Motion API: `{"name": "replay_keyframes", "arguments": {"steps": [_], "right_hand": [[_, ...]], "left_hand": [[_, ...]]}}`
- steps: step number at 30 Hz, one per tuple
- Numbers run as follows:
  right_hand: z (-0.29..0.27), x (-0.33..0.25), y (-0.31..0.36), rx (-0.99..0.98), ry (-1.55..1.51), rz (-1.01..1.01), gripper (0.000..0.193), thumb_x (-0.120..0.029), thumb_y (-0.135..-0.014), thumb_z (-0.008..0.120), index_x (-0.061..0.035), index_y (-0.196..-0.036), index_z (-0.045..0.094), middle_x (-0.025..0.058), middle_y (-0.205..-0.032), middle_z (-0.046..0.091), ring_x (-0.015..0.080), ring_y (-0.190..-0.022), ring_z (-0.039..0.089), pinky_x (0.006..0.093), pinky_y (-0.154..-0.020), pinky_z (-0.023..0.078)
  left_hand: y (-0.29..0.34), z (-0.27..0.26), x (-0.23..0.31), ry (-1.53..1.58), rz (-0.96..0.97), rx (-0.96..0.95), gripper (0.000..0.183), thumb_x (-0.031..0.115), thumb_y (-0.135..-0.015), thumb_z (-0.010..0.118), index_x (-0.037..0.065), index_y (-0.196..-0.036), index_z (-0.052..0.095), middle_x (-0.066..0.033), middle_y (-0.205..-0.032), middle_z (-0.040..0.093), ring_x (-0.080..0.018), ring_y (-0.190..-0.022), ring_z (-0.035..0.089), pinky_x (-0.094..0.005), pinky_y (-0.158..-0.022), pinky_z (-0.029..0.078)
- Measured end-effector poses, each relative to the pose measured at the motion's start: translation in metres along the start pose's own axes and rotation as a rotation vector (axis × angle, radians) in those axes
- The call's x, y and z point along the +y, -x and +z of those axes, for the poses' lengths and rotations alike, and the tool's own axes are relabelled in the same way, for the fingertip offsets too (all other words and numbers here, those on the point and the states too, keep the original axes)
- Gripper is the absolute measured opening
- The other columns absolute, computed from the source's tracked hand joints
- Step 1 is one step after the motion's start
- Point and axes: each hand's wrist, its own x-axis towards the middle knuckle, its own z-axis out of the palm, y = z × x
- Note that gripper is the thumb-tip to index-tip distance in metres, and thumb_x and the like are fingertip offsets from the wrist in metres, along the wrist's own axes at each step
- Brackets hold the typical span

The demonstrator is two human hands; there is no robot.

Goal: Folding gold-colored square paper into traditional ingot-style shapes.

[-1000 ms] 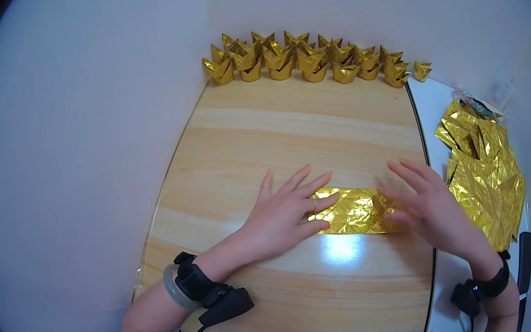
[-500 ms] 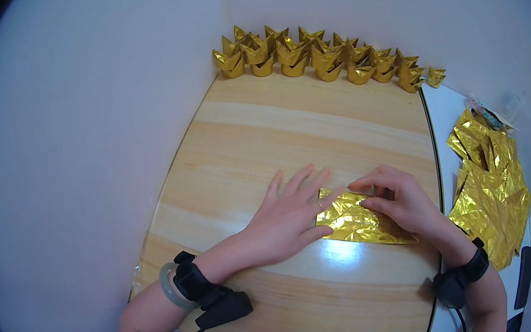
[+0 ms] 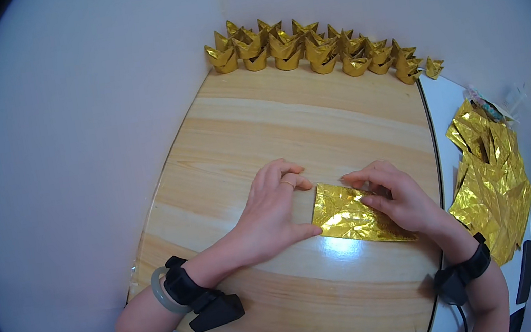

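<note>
Foil (image 3: 342, 216) lies nr the worktop's (image 3: 284, 293) R edge, long axis running L–R, R end angled toward the near R corner. R hand (image 3: 410, 203) is nearer, over the foil's R half, fingers bent opposite thumb; can't tell if pinching. L hand (image 3: 269, 212), thumb spread from curled fingers, has thumb tip at foil's L end.

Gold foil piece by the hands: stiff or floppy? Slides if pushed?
The gold foil piece is probably light and fairly floppy, since it looks thin and lies flat. It likely holds creases rather than springing back, given the wrinkles across it. It may slide easily if pushed: both its face and the tabletop look glossy.
</note>
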Motion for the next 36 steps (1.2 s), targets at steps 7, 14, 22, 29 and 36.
{"name": "replay_keyframes", "arguments": {"steps": [7, 14, 22, 29, 36], "right_hand": [[0.0, 0.002, 0.001, -0.008, -0.066, 0.045, 0.033, 0.004, -0.081, 0.063, -0.0091, -0.111, 0.066, 0.008, -0.097, 0.055, 0.0235, -0.097, 0.053, 0.0325, -0.087, 0.045], [0.001, 0.009, 0.001, 0.006, -0.217, 0.06, 0.014, 0.002, -0.08, 0.066, -0.0077, -0.088, 0.071, 0.0059, -0.093, 0.058, 0.0216, -0.096, 0.053, 0.0312, -0.087, 0.042], [0.0, -0.008, 0.002, -0.001, -0.03, 0.038, 0.011, -0.015, -0.078, 0.074, -0.0092, -0.085, 0.068, 0.007, -0.092, 0.056, 0.0232, -0.094, 0.051, 0.0328, -0.083, 0.043], [0.002, 0.0, 0.002, -0.064, 0.113, -0.039, 0.035, -0.029, -0.07, 0.082, -0.0109, -0.093, 0.063, 0.0073, -0.096, 0.05, 0.0265, -0.094, 0.045, 0.0343, -0.084, 0.039], [-0.002, -0.002, 0.002, -0.097, 0.178, -0.108, 0.043, -0.033, -0.067, 0.084, -0.0114, -0.096, 0.062, 0.0083, -0.098, 0.05, 0.028, -0.096, 0.045, 0.0369, -0.087, 0.039]], "left_hand": [[0.001, 0.002, -0.003, 0.019, 0.031, 0.015, 0.047, 0.022, -0.067, 0.081, 0.01, -0.105, 0.058, -0.0134, -0.125, 0.043, -0.0349, -0.129, 0.033, -0.0441, -0.11, 0.027], [-0.002, -0.005, 0.001, 0.109, 0.05, -0.105, 0.034, 0.018, -0.068, 0.082, 0.017, -0.097, 0.066, -0.0061, -0.122, 0.049, -0.0349, -0.129, 0.031, -0.0457, -0.11, 0.025], [0.0, -0.005, 0.002, 0.071, 0.143, -0.123, 0.017, 0.021, -0.075, 0.078, 0.019, -0.091, 0.073, -0.004, -0.12, 0.051, -0.0359, -0.129, 0.032, -0.0468, -0.11, 0.024], [-0.001, -0.004, 0.001, 0.028, 0.166, -0.137, 0.021, 0.022, -0.079, 0.074, 0.022, -0.099, 0.073, -0.0059, -0.125, 0.05, -0.037, -0.131, 0.03, -0.0485, -0.111, 0.023], [-0.002, -0.007, 0.0, -0.115, 0.353, -0.256, 0.028, 0.024, -0.089, 0.061, 0.032, -0.114, 0.07, -0.0052, -0.15, 0.038, -0.0404, -0.14, 0.02, -0.0563, -0.113, 0.017]]}}
